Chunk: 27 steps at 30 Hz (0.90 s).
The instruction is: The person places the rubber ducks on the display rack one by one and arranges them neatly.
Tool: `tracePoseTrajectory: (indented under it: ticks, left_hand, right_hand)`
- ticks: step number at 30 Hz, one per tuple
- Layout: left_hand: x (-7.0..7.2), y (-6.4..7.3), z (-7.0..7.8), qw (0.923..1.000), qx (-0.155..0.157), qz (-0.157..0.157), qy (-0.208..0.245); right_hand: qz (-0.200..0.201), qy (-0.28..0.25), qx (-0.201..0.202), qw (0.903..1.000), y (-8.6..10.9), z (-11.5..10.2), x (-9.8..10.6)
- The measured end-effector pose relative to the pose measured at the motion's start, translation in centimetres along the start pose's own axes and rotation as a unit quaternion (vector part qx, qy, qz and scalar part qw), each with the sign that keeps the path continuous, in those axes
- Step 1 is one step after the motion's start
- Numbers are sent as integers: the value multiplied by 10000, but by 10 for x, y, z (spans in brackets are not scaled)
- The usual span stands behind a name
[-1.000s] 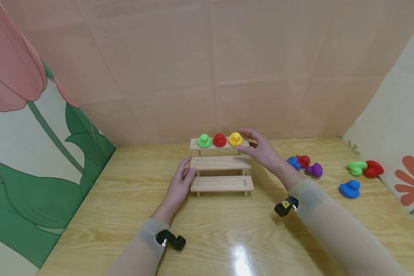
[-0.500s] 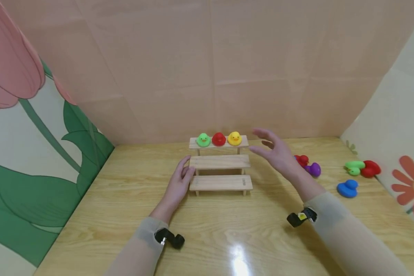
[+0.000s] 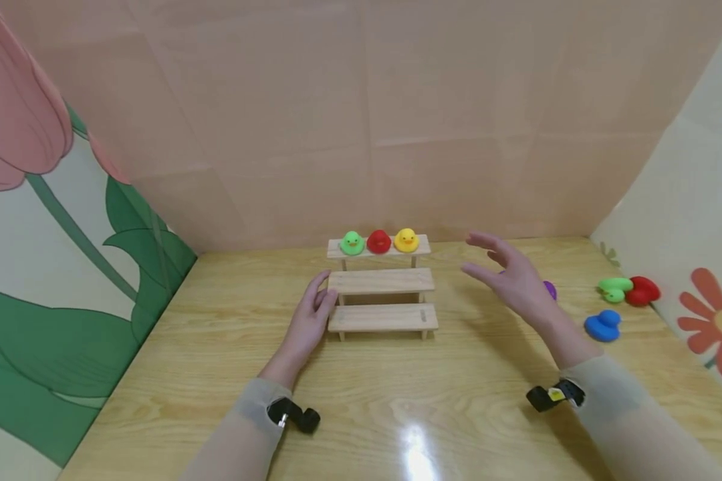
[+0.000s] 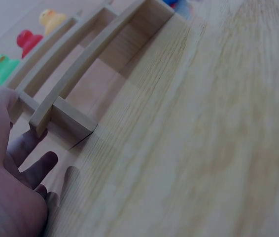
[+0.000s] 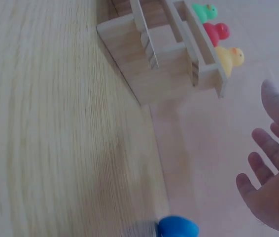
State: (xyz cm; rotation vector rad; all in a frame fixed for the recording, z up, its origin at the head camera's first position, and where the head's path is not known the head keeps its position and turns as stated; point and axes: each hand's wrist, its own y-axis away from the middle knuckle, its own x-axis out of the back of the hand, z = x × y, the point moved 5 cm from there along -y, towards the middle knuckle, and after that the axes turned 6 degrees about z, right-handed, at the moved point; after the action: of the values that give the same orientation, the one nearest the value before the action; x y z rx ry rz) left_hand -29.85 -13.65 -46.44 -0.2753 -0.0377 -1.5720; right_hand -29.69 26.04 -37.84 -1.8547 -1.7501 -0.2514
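Observation:
A three-tier wooden stand holds a green rubber duck, a red rubber duck and a yellow rubber duck in a row on its top step. My left hand grips the stand's left end at the middle step, thumb in front and fingers reaching behind. To the right of the stand, my right hand hovers above the table with spread, relaxed fingers and holds nothing. It hides most of a small duck group behind it; part of a purple duck shows.
Farther right on the wooden table sit a blue duck, a green duck and a red duck. A pink backdrop rises behind the stand, with printed panels on both sides.
My right hand has let go of the yellow duck on the top step and moved right, over the loose ducks. My left hand stays at the stand's left end.

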Motion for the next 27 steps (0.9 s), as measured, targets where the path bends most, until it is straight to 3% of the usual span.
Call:
tracePoseTrajectory:
  ticks: [7, 14, 27]
  left_hand:
    - [0, 0, -1, 9999, 25, 67, -131]
    - [0, 1, 0, 9999, 25, 91, -108]
    - [2, 5, 3, 10000, 8, -23, 19]
  right_hand:
    - [164, 54, 183, 9997, 9, 18, 21]
    - [241, 322, -278, 9988, 12, 42, 41]
    - [304, 503, -319, 9978, 11, 69, 53]
